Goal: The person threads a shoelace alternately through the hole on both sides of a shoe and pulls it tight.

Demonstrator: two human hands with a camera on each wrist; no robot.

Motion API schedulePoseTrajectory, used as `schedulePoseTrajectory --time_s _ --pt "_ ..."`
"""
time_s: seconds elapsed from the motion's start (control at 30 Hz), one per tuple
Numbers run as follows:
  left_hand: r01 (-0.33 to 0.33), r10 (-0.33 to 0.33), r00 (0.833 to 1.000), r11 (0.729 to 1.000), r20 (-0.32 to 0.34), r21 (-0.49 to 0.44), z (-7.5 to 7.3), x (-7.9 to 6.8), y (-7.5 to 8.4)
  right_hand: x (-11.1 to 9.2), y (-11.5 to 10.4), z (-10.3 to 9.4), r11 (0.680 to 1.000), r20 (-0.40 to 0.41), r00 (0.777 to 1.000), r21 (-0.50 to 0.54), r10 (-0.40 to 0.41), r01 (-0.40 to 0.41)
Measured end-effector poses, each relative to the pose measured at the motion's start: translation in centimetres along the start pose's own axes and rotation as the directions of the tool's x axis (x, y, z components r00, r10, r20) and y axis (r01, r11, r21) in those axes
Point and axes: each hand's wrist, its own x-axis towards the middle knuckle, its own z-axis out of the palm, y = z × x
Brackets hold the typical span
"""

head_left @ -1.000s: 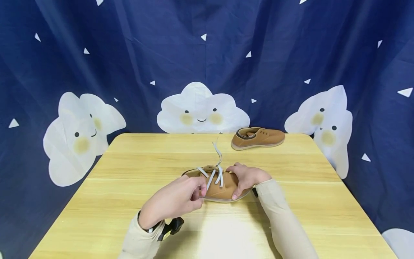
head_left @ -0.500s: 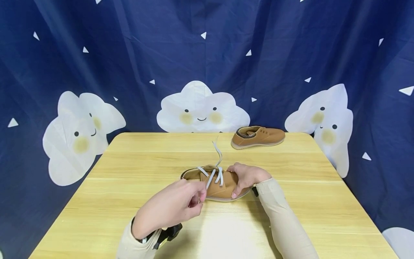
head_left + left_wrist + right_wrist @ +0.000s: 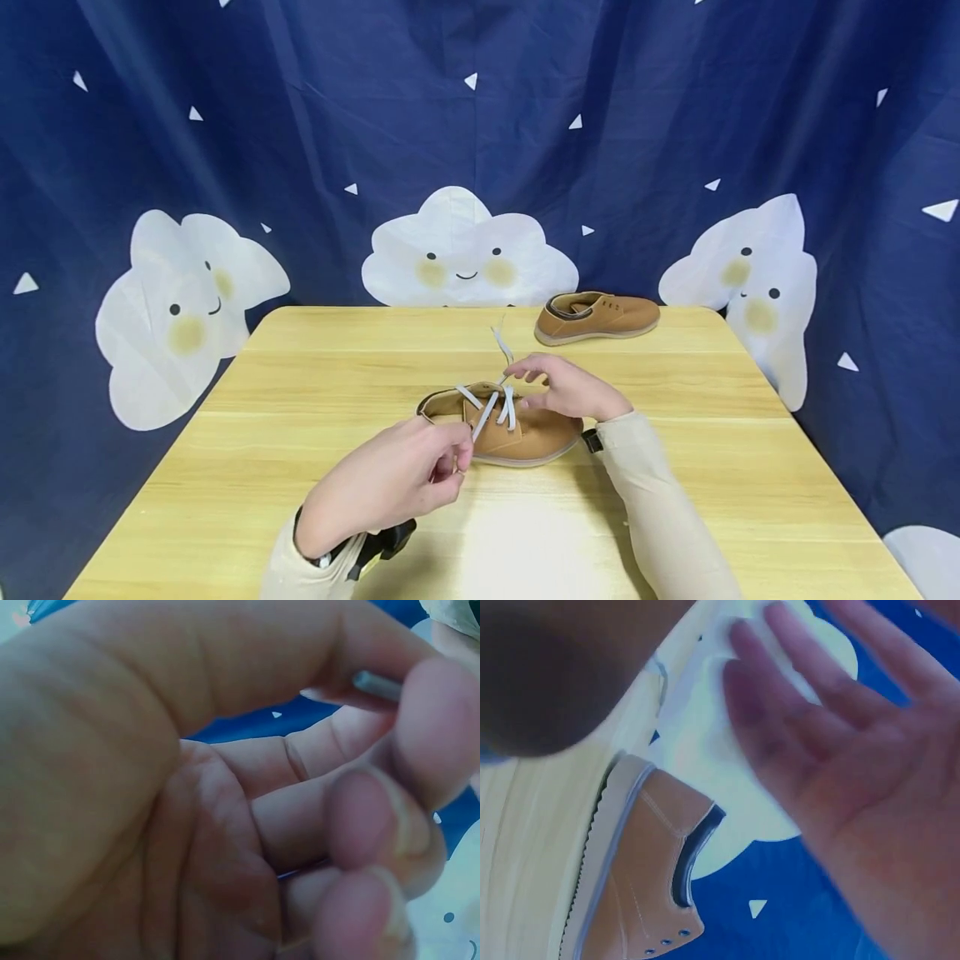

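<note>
A tan lace-up shoe (image 3: 536, 433) lies in the middle of the table, toe to the right. Its pale grey shoelace (image 3: 487, 415) crosses the front and is threaded through part of the eyelets. On the near side my left hand (image 3: 397, 467) pinches one lace end between thumb and forefinger; the lace tip (image 3: 375, 685) shows between them in the left wrist view. My right hand (image 3: 573, 387) hovers over the shoe's toe side with relaxed fingers, fingertips close to the other lace end (image 3: 504, 346), which trails toward the back. The right wrist view shows this hand (image 3: 855, 772) spread and blurred.
A second tan shoe (image 3: 600, 321), its eyelets without a lace, stands at the table's back right; it also fills the lower left of the right wrist view. The pale wooden table (image 3: 300, 400) ends at a blue curtain (image 3: 465, 142) with cloud prints.
My right hand has let go of the shoe's toe and moved up and left toward the far lace end. The left hand, still pinching its lace end, has drawn slightly left.
</note>
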Motion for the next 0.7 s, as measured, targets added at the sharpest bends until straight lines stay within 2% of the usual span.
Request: schedulePoseTrajectory --time_s 0.07,0.13,0.23,0.4,0.57,0.7 --pt "-0.004 0.004 1.000 1.000 0.004 0.004 0.0 0.1 0.0 0.4 -0.1 0.2 0.998 -0.053 0.996 0.009 -0.065 0.066" --pt "-0.005 0.005 1.000 1.000 0.008 0.009 0.0 0.2 0.0 0.7 -0.1 0.4 0.995 -0.079 0.992 0.000 -0.098 0.098" --pt "-0.001 0.001 1.000 1.000 0.012 0.011 0.1 0.2 -0.1 0.9 -0.1 0.6 0.995 -0.102 0.990 -0.006 -0.098 0.097" --pt "0.004 -0.004 1.000 1.000 0.009 0.010 0.1 0.1 -0.1 0.9 -0.2 0.6 0.998 -0.121 0.991 -0.038 -0.054 0.049" --pt "0.015 -0.015 1.000 1.000 0.005 0.014 0.0 0.0 0.0 0.5 -0.2 0.1 0.999 -0.085 0.996 -0.040 -0.012 0.009" --pt "0.018 -0.018 1.000 1.000 0.008 0.011 -0.1 0.0 0.0 -0.2 -0.2 0.0 0.994 0.047 0.993 -0.008 0.112 -0.112"
